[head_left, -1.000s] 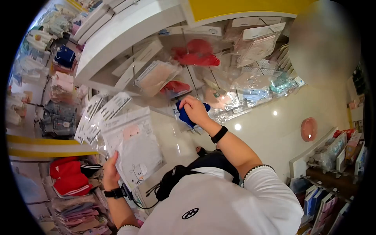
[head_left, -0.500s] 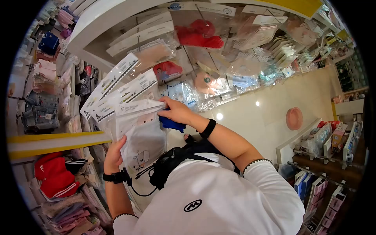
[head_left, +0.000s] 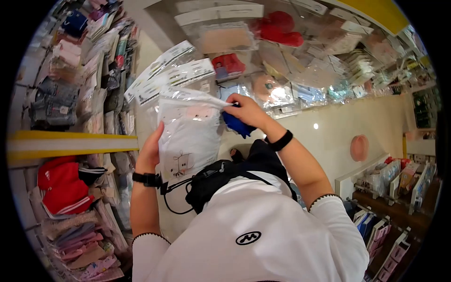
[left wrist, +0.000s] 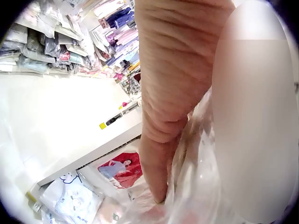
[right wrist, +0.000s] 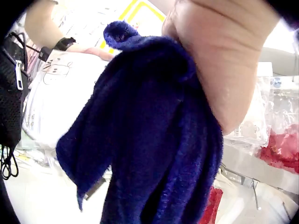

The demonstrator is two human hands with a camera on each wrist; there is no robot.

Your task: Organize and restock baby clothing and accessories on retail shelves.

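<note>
In the head view my left hand [head_left: 150, 148] grips the left edge of a clear-bagged white item [head_left: 188, 136] with a cow drawing, thumb along the front. Behind it fan out several bagged packs with white header cards [head_left: 181, 75]. My right hand [head_left: 248, 113] holds a fuzzy blue cloth [head_left: 238, 125], its fingertips at the bag's top right corner. Seen from the right wrist, the blue cloth [right wrist: 149, 121] hangs in folds below the palm. The left wrist view shows my left thumb [left wrist: 156, 172] against the clear plastic.
Bagged goods, among them a red item [head_left: 279, 29], hang on hooks along a curved white display ahead. Folded clothes fill racks at the left, with a red garment [head_left: 63, 185] below a yellow-edged shelf [head_left: 70, 142]. A pink basin [head_left: 359, 148] lies on the floor to the right.
My right hand has come away from the display with the blue cloth and moved to the bag's top right corner. The left hand keeps holding the packs as the view shifts.
</note>
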